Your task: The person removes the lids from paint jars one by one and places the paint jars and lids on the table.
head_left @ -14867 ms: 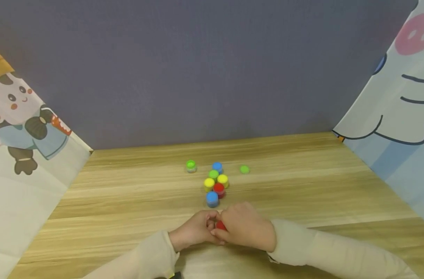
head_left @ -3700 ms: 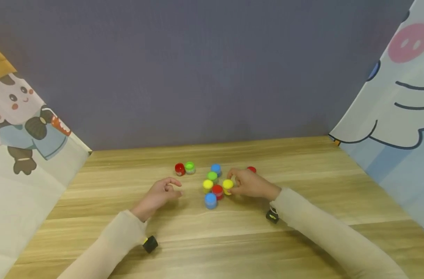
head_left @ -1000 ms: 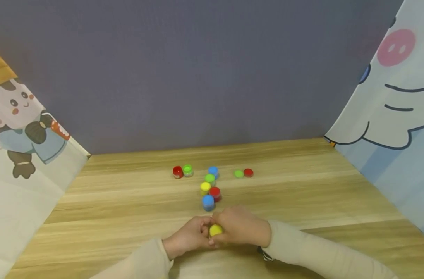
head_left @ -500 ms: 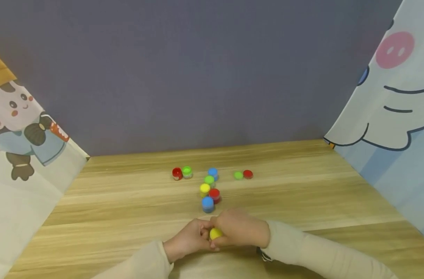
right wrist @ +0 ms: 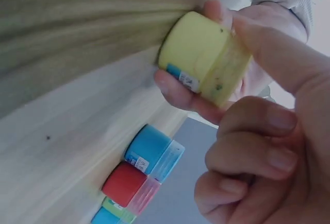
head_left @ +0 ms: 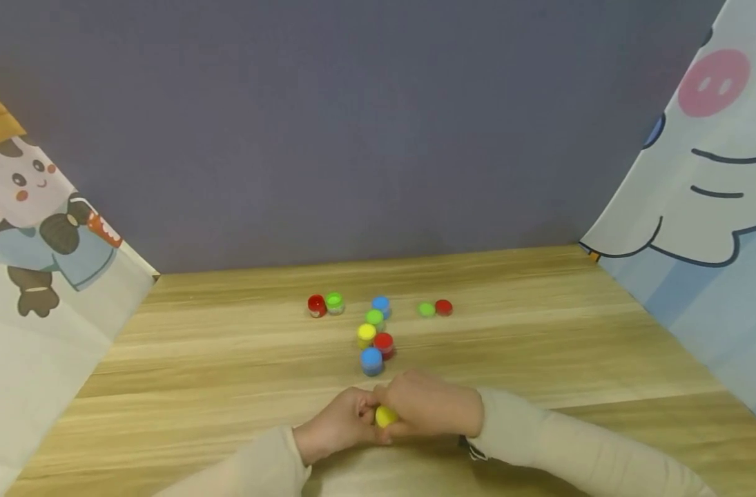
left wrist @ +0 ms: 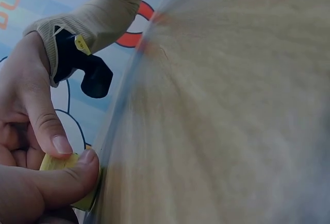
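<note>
A small yellow jar is between both hands near the front of the table. My left hand grips its body from the left, fingers curled around the side. From the other side my right hand pinches the lid with thumb and forefinger. In the right wrist view the jar's body carries a small label, and its paler translucent lid sits on it. The left wrist view shows both thumbs at the yellow jar, close over the table, with most of it covered by fingers.
Beyond the hands stand lidded jars: blue, red, yellow, green and another blue. Behind left are a lidless red jar and lidless green jar. A green lid and red lid lie behind right.
Since the oldest frame, a lidless red jar and its lid have joined the green ones. A yellow jar has come from the cluster into both hands; the right hand has turned slightly over its lid.
</note>
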Available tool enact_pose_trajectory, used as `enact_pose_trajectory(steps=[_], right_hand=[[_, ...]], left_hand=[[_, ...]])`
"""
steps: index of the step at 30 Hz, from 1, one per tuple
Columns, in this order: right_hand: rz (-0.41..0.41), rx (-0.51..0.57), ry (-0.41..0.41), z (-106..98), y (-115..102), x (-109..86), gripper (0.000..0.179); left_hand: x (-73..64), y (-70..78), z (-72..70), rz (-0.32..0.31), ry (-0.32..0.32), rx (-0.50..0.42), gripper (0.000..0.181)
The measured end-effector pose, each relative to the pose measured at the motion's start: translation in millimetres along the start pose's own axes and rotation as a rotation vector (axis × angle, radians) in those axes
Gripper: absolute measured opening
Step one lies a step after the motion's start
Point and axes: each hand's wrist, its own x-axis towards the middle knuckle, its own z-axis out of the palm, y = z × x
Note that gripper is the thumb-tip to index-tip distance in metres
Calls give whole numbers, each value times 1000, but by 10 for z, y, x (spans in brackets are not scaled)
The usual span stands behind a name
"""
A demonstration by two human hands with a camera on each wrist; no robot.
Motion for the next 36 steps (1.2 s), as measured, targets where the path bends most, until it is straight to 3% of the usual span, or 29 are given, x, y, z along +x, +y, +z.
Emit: enact_pose_trajectory(steps=[10,14,19,26,28,31,36], right_hand=[[-68,-19,-76,-104,20,-3,20],[-72,-62,-100,-140,13,-10,31],[-62,-112,-41,-127,-11,-48,44],[42,-195,121,-44,-148,-85,25],[88,-237,150,-22,-179,-83,30],[132,-284,159,4,-200,-80,42],[162,-268,133,26,-204,-74,45]], left_hand=[[20,47,7,-25,0,-5,26],[24,65,6,-34,0,-11,29],[24,77,0,-25,7,-16,36],[21,74,17,-30,43,-9,41],[23,75,21,-33,45,-11,41],[24,71,29,-42,45,-18,39],[20,62,36,-51,40,-20,36]])
